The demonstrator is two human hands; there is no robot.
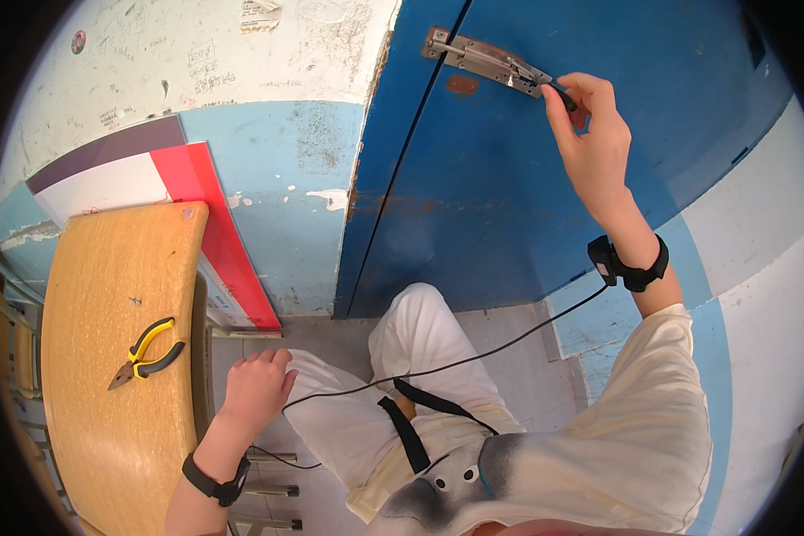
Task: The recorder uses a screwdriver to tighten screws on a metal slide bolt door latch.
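On the blue metal door (473, 196) a metal slide bolt (487, 61) is fixed near the top. My right hand (594, 143) is raised at the bolt's right end. Its thumb and fingers pinch a short black-handled tool (565, 96), most of which the hand hides; its tip points at the bolt plate. My left hand (257, 386) hangs low by my left knee, beside the table edge, with loosely bent fingers and nothing visible in it. Pliers (143, 355) with yellow and black handles lie spread on the wooden table (121, 268), left of that hand.
A small metal piece (135, 301) lies above the pliers. Red and white boards (214, 223) lean on the wall behind the table. A black cable (473, 359) runs from my right wristband (630, 263) across my legs. Stool legs (272, 490) stick out below the table.
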